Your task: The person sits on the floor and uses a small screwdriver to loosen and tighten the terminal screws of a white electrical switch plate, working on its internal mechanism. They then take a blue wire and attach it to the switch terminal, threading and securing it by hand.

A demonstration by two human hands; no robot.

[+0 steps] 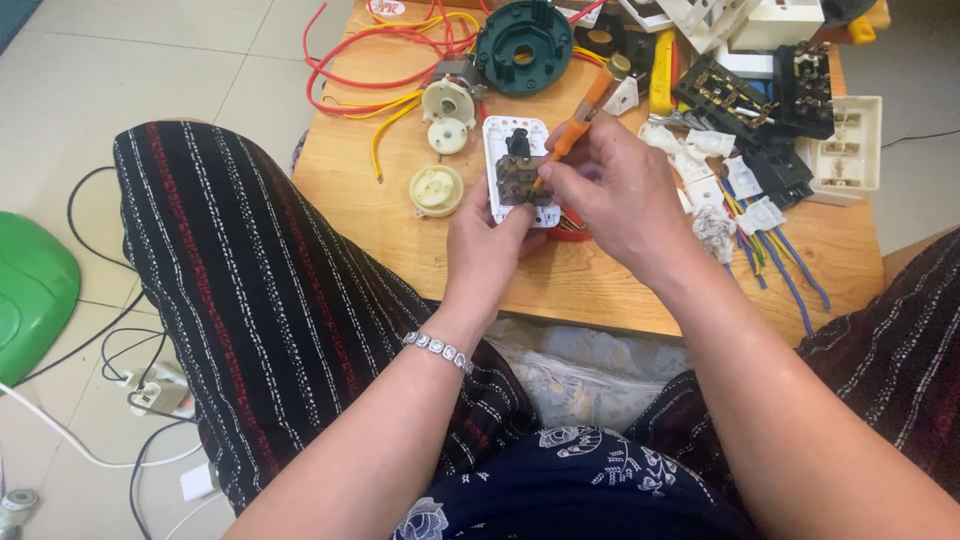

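Both forearms are stretched forward from the near edge. The left hand (482,245) is turned thumb-up, its fingers curled in a steadying grip. The right hand (612,195) is held slightly farther, its fingertips pinched together, wrist bent leftward.

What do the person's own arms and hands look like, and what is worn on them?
Both forearms are bare, with no sleeves in view. The left hand has a silver-coloured bracelet of small square links at its wrist. The right hand shows no ring, watch or glove.

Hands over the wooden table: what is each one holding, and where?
Left hand grips white switch plate at its lower edge; right hand holds orange screwdriver by its handle.
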